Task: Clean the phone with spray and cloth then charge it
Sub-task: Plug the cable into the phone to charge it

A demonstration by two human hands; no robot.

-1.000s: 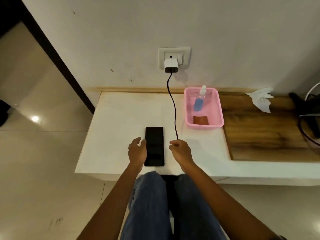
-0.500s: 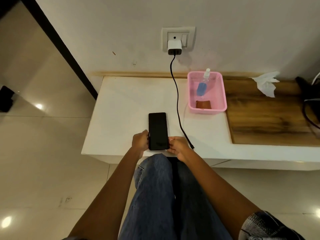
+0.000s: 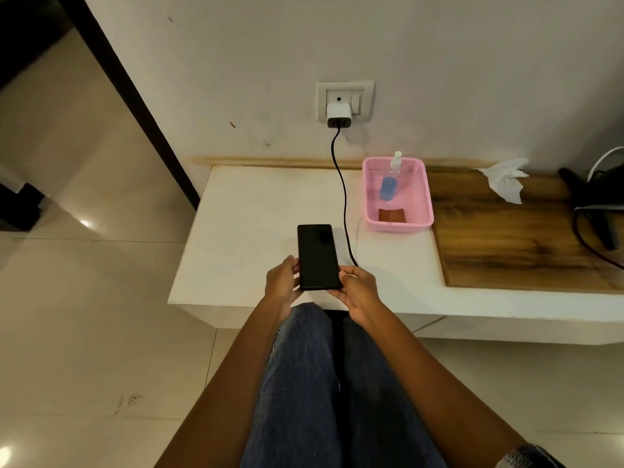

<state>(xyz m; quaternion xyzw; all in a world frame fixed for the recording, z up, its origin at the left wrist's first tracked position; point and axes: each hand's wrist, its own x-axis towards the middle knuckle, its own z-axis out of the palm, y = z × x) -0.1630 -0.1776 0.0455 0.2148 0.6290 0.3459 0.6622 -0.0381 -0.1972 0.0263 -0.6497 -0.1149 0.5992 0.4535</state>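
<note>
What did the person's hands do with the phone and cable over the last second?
The left hand, which rested beside the phone, now grips its lower left edge. The right hand, pinching the charging cable out to the right before, has come in to the phone's lower right corner, cable end with it. The charger, pink basket, spray bottle and cloth stayed put.

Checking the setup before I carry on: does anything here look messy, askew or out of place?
Only the crumpled white tissue, lying loose on the wooden board near the wall. The spray bottle and brown cloth sit in the pink basket.
</note>
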